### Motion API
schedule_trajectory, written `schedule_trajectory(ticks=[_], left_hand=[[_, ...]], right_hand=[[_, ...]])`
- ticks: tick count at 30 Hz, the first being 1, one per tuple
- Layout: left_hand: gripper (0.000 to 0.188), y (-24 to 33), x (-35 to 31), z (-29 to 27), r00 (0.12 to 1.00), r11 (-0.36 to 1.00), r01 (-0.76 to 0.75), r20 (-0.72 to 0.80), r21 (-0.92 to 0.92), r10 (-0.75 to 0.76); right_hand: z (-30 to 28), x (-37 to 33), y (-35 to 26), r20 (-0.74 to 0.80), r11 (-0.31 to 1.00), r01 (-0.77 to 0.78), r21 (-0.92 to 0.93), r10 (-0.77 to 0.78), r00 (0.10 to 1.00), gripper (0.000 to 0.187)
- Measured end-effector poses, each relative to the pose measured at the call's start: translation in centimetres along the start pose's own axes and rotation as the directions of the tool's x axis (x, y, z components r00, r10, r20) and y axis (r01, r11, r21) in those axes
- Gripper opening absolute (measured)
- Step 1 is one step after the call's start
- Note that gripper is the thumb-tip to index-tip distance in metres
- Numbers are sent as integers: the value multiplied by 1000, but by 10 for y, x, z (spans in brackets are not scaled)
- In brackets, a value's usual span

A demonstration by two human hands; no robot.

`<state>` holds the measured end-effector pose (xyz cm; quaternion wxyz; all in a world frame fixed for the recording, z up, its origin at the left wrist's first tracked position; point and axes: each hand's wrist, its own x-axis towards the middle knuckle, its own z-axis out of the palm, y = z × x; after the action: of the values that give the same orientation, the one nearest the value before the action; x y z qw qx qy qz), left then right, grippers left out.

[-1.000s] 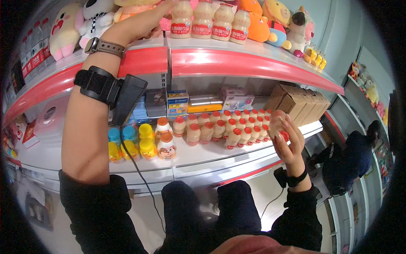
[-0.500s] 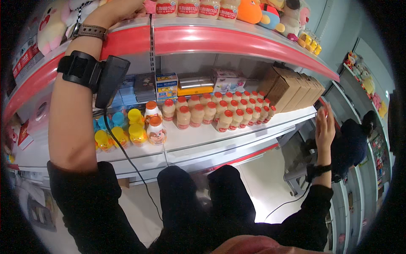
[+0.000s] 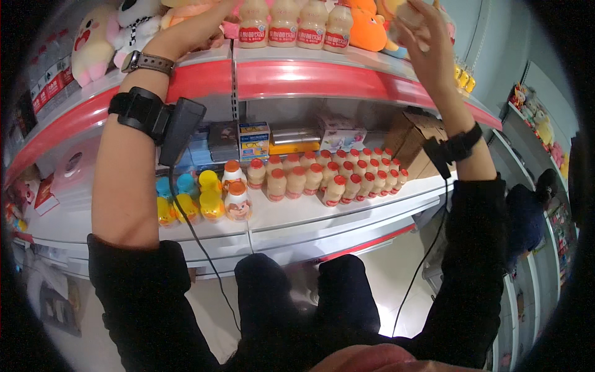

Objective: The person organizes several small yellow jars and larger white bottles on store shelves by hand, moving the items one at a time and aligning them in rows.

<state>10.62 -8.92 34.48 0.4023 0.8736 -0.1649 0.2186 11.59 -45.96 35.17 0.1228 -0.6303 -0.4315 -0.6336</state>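
My left hand (image 3: 197, 31) is at the upper shelf, beside a small pink piece (image 3: 231, 30) and the row of large drink bottles (image 3: 284, 25). Some fingers curl down near the shelf edge; the rest run out at the top of the picture, so its grip cannot be read. My right hand (image 3: 432, 46) is raised in front of the upper shelf's right part. Its fingers are bent around a pale, rounded thing (image 3: 408, 17), blurred and partly covered. An orange plush toy (image 3: 370, 30) sits between the bottles and that hand.
Plush toys (image 3: 93, 46) line the upper left. On the lower shelf stand red-capped small bottles (image 3: 294, 181), yellow-capped containers (image 3: 212, 203), boxes (image 3: 254, 139) and brown cartons (image 3: 412, 139). Cables (image 3: 201, 239) hang from both wrists. A person in dark clothes (image 3: 525, 214) is at the right.
My right hand has risen from beside the lower shelf to the upper shelf, and a pale thing now shows at its fingers. My left hand stays at the upper shelf. The view has shifted slightly upward.
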Motion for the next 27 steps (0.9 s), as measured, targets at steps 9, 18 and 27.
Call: schedule_trajectory(ticks=[9,18,27], left_hand=[[80,-5,13,-4,994,993,113,0,42,-114],[70,-2,4,-6,997,996,78,-20,50,-77],[77,0,13,-5,990,988,143,7,53,-144]], right_hand=[[61,-5,19,120,848,-523,82,513,850,50],[61,6,-9,306,718,-662,217,594,744,53],[66,-4,18,367,454,-752,477,675,640,34]])
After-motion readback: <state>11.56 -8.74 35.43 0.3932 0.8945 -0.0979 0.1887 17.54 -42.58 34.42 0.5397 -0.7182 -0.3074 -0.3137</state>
